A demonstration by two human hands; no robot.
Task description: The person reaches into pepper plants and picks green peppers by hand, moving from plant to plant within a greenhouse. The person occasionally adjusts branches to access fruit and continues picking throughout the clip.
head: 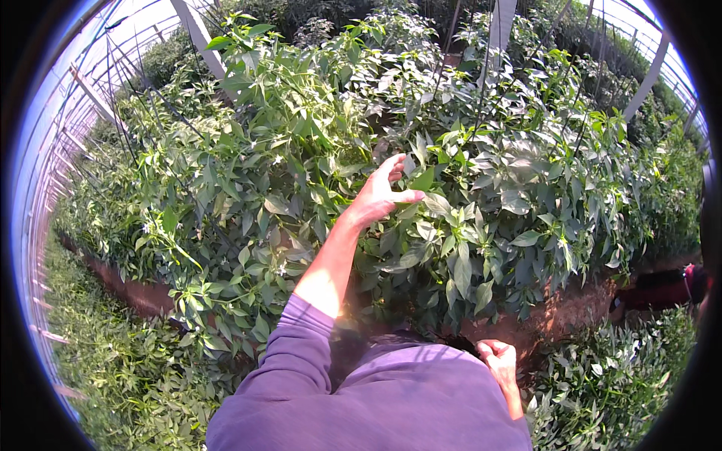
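Note:
Leafy pepper plants (462, 225) with small white flowers stand in a dense row before me. My left hand (389, 189) reaches into the foliage, thumb and fingers apart, with green leaves beside the thumb and nothing visible in its grasp. Low at my right side is my right hand (497, 358), its fingers curled beside the hem of my purple shirt (417, 383). Whether those fingers hold anything cannot be told. Dark material lies just left of them, too shaded to name.
Reddish soil (507, 332) runs along the base of the row. More plants grow at lower left and lower right. Pale posts (499, 39) and thin strings rise among the foliage under a curved greenhouse frame (56, 141). Someone's dark red clothing (671, 287) appears at the right edge.

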